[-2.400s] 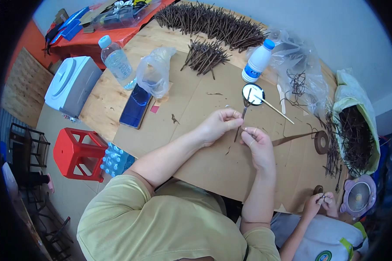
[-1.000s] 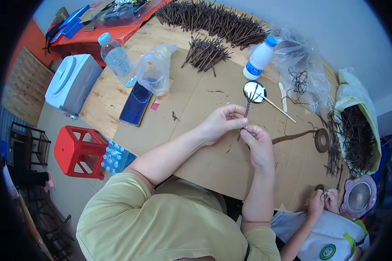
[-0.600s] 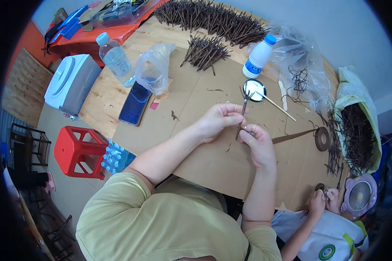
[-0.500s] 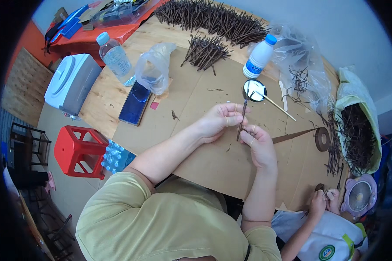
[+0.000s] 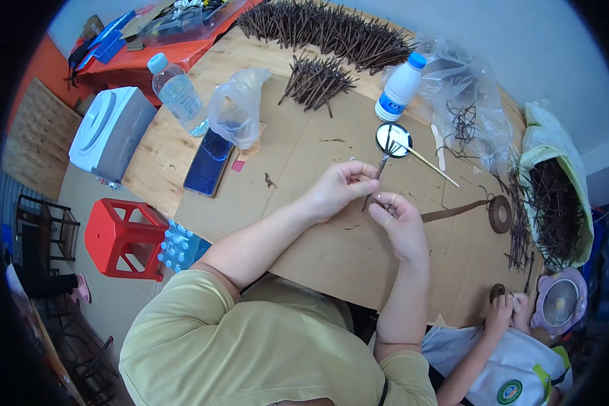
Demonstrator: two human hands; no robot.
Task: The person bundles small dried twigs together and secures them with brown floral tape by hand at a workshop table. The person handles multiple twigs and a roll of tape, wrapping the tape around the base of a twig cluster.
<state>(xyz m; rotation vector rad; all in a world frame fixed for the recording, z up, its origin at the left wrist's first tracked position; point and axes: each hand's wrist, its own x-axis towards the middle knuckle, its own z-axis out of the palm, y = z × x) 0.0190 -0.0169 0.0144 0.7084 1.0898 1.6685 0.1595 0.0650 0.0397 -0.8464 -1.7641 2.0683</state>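
Observation:
My left hand point(image 5: 343, 191) is closed, pinching a thin brown branched twig point(image 5: 385, 162) between thumb and fingertips. The twig slants up to the right, and its forked tips overlap a round dish of white paste point(image 5: 400, 150). Close beside its lower end, my right hand point(image 5: 404, 230) is closed with thumb and forefinger on brown tape. The tape strip point(image 5: 453, 212) emerges from behind that hand and runs to a tape roll point(image 5: 500, 214) on the right. Exactly where the tape meets the twig is hidden by my fingers.
A thin stick point(image 5: 434, 169) rests on the dish, near a white blue-capped bottle point(image 5: 400, 88). Twig bundles point(image 5: 318, 82) lie at the back. A phone point(image 5: 208, 164) and plastic bag point(image 5: 235, 111) are left. A co-worker's hands point(image 5: 504, 310) work at lower right, near a twig-filled sack point(image 5: 585, 230).
The twig has tilted further, its top to the right and its lower end to the left, and its forked tips look more spread. My hands stay almost in place.

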